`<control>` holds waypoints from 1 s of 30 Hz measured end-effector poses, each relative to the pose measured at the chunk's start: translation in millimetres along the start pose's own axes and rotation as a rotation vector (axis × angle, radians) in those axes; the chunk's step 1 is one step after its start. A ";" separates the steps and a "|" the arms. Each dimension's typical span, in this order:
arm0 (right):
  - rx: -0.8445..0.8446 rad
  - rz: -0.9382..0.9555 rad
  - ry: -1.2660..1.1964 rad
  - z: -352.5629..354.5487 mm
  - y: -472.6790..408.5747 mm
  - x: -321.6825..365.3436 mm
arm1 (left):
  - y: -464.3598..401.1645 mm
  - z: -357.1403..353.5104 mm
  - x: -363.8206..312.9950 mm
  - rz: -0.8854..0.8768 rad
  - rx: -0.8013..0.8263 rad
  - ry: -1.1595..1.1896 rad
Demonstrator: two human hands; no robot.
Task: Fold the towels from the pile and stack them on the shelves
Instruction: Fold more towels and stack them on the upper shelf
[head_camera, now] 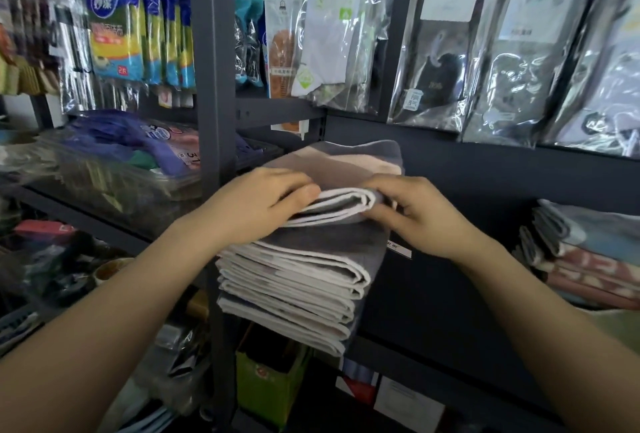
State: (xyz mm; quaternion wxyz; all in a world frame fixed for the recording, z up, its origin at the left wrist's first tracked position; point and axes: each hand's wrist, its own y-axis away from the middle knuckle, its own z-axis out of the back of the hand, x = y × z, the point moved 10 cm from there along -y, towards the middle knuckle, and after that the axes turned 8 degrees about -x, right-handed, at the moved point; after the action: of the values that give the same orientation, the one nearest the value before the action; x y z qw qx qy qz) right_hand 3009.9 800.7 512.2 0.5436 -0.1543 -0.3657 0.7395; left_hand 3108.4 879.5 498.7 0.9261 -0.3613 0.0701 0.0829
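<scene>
The folded towel sits on top of the towel stack on the dark shelf, near the middle. The left hand at 9 o'clock and right hand at 3 o'clock pinch its white-edged folds with curled fingers. It looks soft, light and floppy, so holding both ends should keep it neat.

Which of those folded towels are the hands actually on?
The topmost grey towel of the stack: left hand and right hand both hold its white-edged fold. The towels beneath it lie untouched.
</scene>
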 end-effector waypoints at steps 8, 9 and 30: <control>-0.354 -0.459 -0.415 34.3 1.0 -75.2 | -71.5 -9.5 25.3 0.268 0.149 -0.179; -0.470 -0.616 -0.372 38.8 4.2 -106.4 | -82.8 -17.3 35.5 0.318 0.183 -0.205; -0.361 -1.205 -0.022 -3.8 16.1 -230.0 | -113.1 -51.8 78.6 0.358 0.137 -0.267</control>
State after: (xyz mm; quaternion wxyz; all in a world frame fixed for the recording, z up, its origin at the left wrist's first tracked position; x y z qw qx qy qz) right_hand 3084.3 589.0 459.2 0.8266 -0.0026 -0.5130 0.2315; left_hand 3204.6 770.4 520.4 0.9200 -0.2652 0.0156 0.2881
